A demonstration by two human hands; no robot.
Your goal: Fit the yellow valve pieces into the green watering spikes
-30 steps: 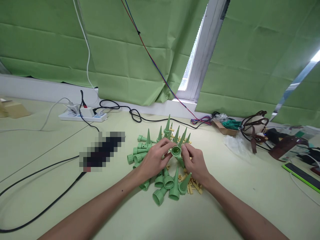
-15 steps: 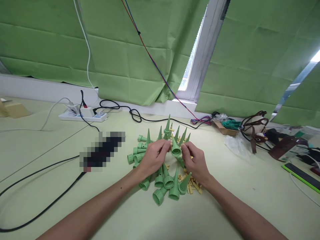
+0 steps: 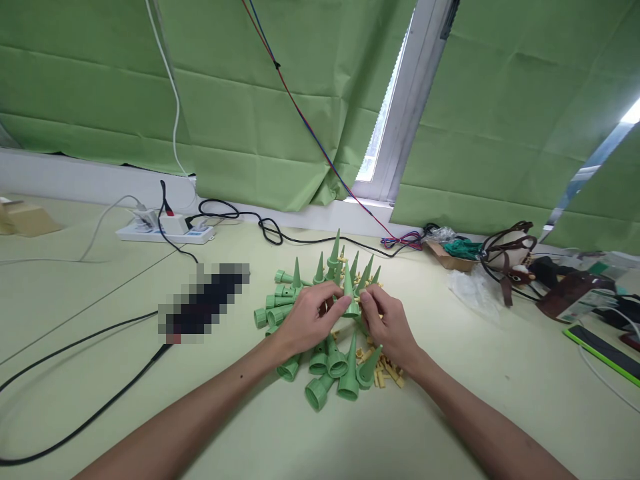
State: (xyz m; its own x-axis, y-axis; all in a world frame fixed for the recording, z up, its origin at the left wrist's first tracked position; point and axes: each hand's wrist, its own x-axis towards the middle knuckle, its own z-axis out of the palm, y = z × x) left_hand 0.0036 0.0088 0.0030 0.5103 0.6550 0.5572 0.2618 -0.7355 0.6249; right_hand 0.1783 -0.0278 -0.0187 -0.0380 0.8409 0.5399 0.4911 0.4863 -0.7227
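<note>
My left hand pinches a green plant watering spike between thumb and fingers, its pointed tip upward. Beside that spike's collar, my right hand is closed in a pinch on a small yellow valve, mostly hidden by the fingertips. More green spikes lie on their sides in front, their hollow ends showing, such as one spike nearest me. Several others stand tip-up behind my hands, including a tall spike. Loose yellow valves are heaped below my right hand.
On the pale table, a blurred dark object with a black cable lies at left. A white power strip sits behind it. A clear plastic bag, an open cardboard box and a green-edged black device are at right.
The held spike has tilted from showing its open base toward me to standing nearly upright. My left thumb has shifted onto its lower part; my right hand has moved slightly left.
</note>
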